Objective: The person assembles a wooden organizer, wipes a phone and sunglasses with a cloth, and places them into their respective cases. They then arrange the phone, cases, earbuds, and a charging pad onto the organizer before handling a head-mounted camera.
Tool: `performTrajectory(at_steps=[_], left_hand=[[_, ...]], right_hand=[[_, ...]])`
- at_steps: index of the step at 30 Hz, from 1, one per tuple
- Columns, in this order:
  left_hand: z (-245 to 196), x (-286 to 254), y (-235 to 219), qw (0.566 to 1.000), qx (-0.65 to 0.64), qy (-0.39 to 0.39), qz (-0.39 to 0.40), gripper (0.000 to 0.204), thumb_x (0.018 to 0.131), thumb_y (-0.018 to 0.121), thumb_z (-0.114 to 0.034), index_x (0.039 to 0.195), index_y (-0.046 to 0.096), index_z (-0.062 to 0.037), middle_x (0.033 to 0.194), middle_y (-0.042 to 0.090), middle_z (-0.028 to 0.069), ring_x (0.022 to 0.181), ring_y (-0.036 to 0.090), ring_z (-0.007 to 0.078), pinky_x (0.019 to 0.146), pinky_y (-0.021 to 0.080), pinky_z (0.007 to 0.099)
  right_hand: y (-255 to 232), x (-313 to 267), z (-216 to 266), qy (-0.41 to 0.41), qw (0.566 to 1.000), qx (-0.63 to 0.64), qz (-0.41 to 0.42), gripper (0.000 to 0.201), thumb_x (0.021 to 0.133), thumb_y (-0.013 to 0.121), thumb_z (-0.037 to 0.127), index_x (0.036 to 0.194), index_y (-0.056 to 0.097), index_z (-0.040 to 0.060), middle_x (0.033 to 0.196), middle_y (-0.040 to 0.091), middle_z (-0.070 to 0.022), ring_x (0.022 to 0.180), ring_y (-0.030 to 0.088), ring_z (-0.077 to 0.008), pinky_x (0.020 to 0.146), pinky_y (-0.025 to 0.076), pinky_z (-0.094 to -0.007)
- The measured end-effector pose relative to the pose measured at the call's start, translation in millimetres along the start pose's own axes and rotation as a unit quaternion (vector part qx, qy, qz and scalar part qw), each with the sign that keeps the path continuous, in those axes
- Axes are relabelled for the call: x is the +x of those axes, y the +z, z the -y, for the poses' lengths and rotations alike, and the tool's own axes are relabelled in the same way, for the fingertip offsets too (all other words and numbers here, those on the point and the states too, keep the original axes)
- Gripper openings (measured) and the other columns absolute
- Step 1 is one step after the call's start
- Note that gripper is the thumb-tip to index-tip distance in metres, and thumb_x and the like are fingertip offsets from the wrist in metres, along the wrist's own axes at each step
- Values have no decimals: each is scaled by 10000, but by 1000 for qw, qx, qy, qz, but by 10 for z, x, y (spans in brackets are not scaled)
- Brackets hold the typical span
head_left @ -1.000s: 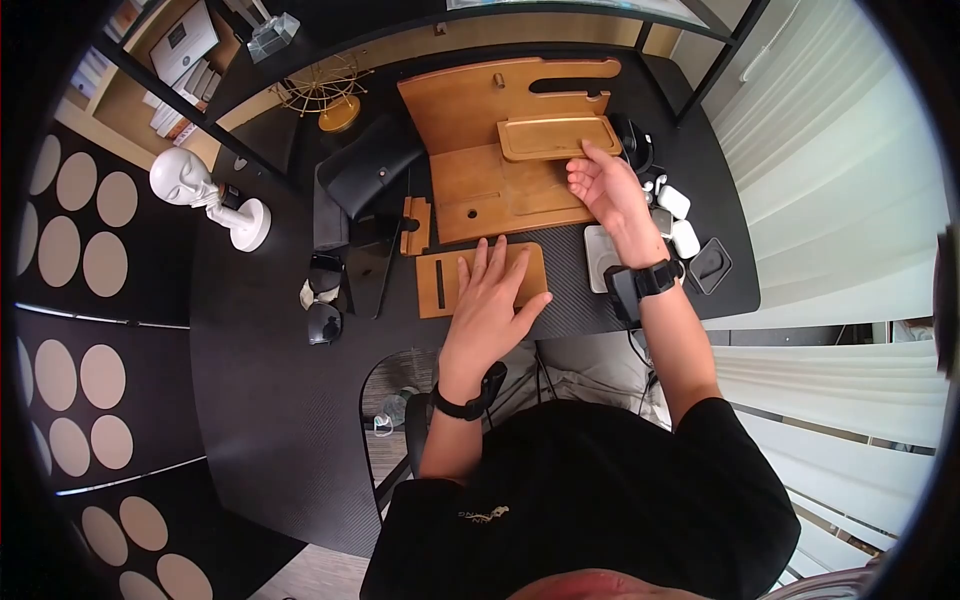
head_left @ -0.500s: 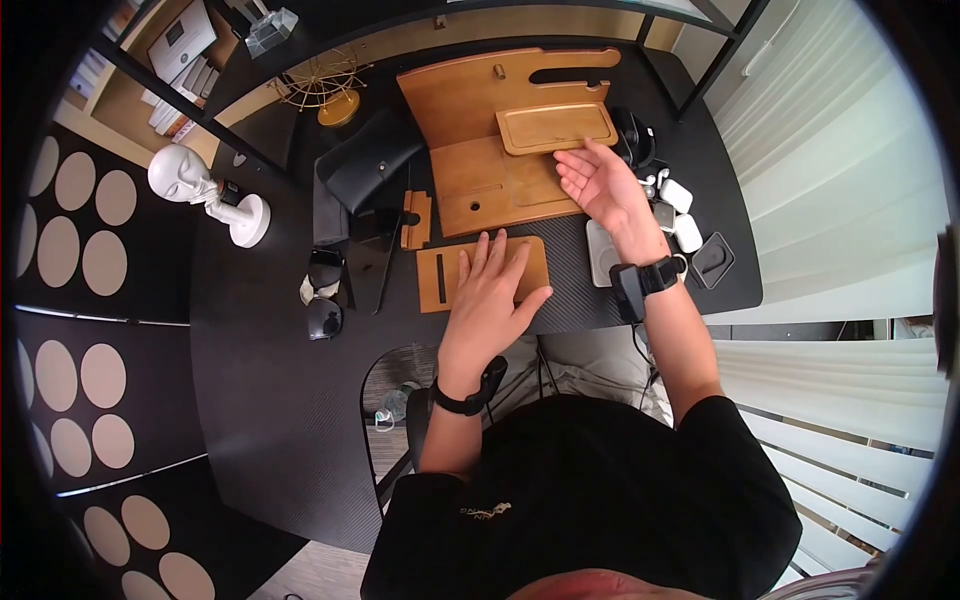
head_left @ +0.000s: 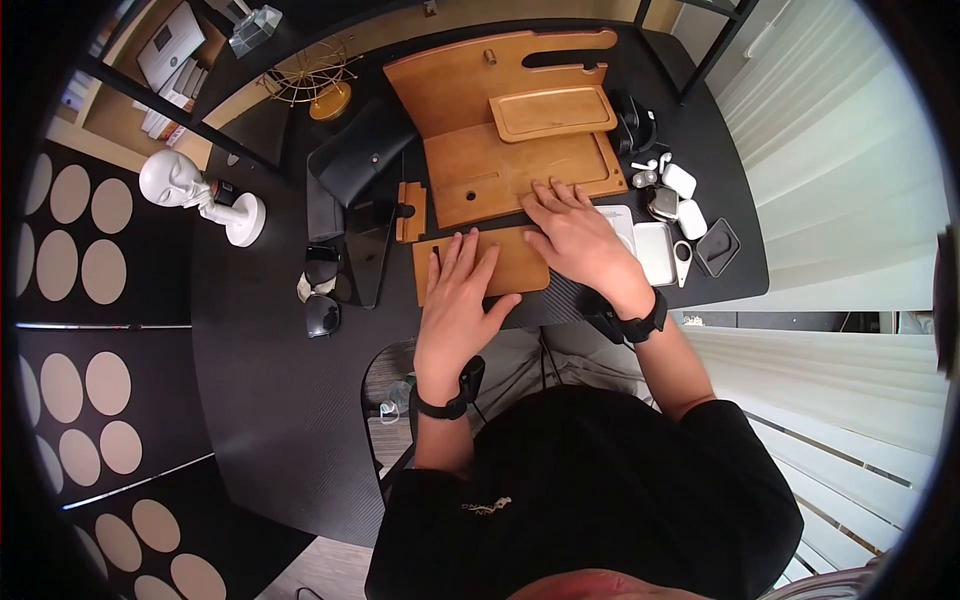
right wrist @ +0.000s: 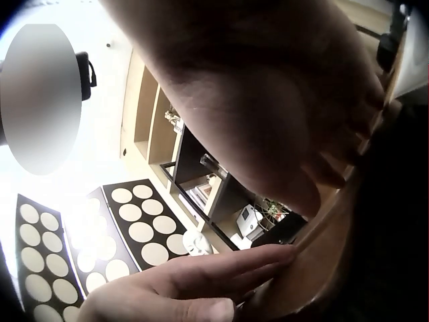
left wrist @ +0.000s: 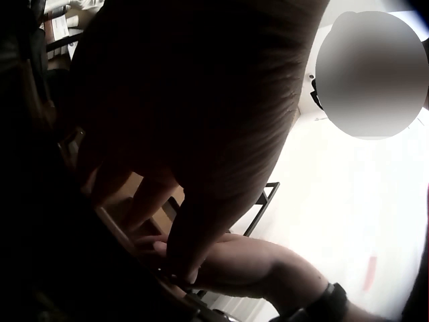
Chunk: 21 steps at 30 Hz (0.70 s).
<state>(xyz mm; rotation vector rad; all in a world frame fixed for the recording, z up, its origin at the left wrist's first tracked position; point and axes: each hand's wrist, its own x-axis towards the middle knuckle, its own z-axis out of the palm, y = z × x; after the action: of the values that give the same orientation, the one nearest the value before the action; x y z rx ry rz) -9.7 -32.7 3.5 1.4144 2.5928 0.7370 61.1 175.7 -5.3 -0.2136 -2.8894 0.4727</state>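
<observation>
My left hand (head_left: 458, 262) lies flat, fingers straight, on a small wooden panel (head_left: 520, 268) with a slot near its left end, close to the desk's front edge. My right hand (head_left: 556, 208) rests palm down over that panel's right end, and its fingertips touch the front of the larger wooden base board (head_left: 490, 165). Behind it stands a wooden back board (head_left: 450, 85) with a shallow wooden tray (head_left: 552, 110) against it. In the right wrist view my left hand's fingers (right wrist: 221, 265) lie along the wood edge. The left wrist view is mostly dark palm.
A small wooden bracket (head_left: 410, 210), a black case (head_left: 362, 155), a dark slab (head_left: 368, 255) and sunglasses (head_left: 322, 298) lie to the left. White earbud cases (head_left: 680, 182), a white pad (head_left: 655, 252) and a black dish (head_left: 717, 247) sit on the right. A white bust (head_left: 190, 190) stands far left.
My right hand left the tray at the back, came down toward me and turned palm down beside my left hand. My left hand has stayed flat on the slotted panel.
</observation>
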Motion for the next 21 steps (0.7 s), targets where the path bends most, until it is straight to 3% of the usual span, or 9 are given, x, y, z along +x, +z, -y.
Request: performTrajectory(at_steps=[4,11,14,16,21], left_hand=[[2,-34,-51,1000,-8,-25,12,713,734,837,-240,1375,579,-63,1516,454,173,1433,370,386,1187,271,507],[72,-20,-128,1000,-5,9,6,754,663,876,-197,1354,597,-87,1470,481,149,1383,409,360,1130,322,493],[56,-20,-221,999,-18,-13,47,781,626,893,-186,1345,603,-88,1429,503,145,1346,431,357,1143,314,497],[61,-25,-241,999,-28,-5,42,795,612,897,-203,1343,601,-99,1407,506,157,1332,437,365,1176,286,538],[106,-41,-237,999,-26,17,21,740,589,905,-201,1273,647,-82,1356,553,157,1289,480,365,1154,325,515]], right_hand=[[-110,-21,29,12,1000,4,29,468,977,590,270,1365,554,10,1444,527,-208,1375,451,-407,1150,349,-501],[-53,-110,120,15,1000,-15,9,452,980,587,276,1346,565,11,1442,534,-202,1359,475,-394,1135,372,-497],[-100,-133,132,16,1000,-5,9,459,972,602,286,1334,571,7,1434,542,-201,1345,490,-395,1126,387,-483],[-147,-130,110,14,1000,17,7,472,957,625,311,1306,586,-5,1366,591,-214,1320,513,-399,1102,416,-468],[-338,-165,93,15,988,156,8,490,922,680,304,1276,602,-26,1247,656,-230,1210,590,-414,1015,482,-444]])
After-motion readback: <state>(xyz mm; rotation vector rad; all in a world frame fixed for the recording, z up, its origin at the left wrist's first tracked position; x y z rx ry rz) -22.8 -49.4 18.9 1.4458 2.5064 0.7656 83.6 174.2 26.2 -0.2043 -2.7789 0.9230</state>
